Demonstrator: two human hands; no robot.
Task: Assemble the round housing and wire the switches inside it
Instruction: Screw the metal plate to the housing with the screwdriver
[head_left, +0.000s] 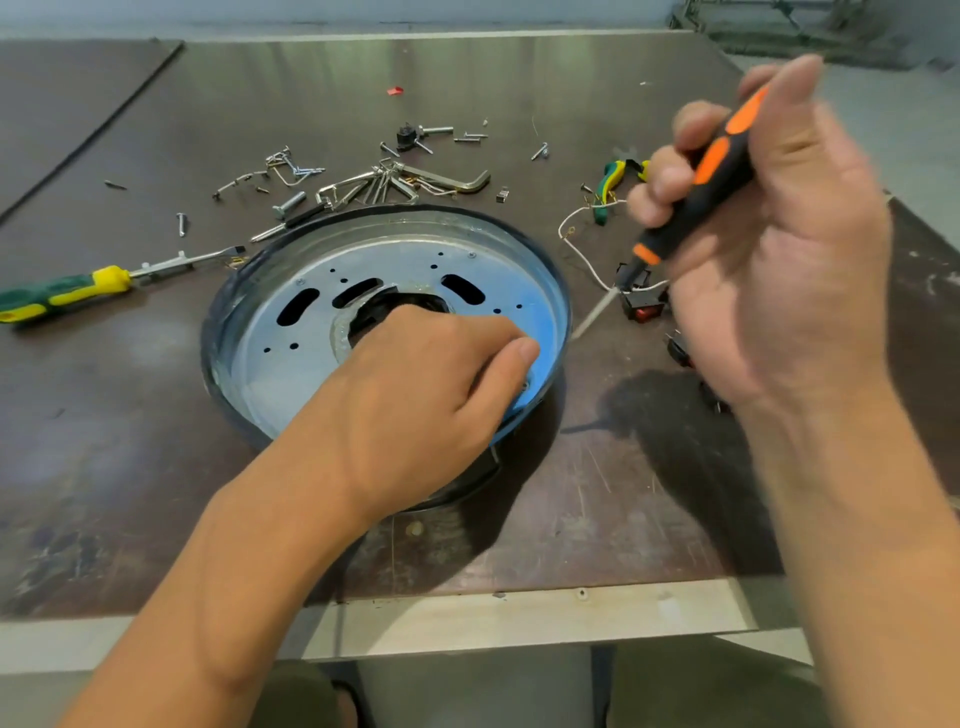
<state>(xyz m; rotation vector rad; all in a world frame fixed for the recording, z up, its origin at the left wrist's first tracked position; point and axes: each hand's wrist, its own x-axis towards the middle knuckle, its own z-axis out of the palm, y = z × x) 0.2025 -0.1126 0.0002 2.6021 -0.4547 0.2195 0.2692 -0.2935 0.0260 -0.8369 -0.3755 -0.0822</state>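
Observation:
The round metal housing (291, 332) lies open side up on the table, a slotted plate with a central hole inside it. My left hand (431, 384) reaches into its right side, fingertips pinched together near the rim; what they pinch is hidden. My right hand (769, 234) is raised to the right of the housing and grips an orange-and-black screwdriver (691, 202), tip pointing down-left toward the housing rim. Black rocker switches (641, 304) with red buttons and a white wire (576, 249) lie partly behind that hand.
A green-and-yellow screwdriver (62, 293) lies at left. Loose screws, bolts and clips (374, 179) are scattered behind the housing, with green-yellow pliers (608, 182) at the back right. A small red piece (395, 91) lies farther back. The table's metal front edge (467, 613) is near me.

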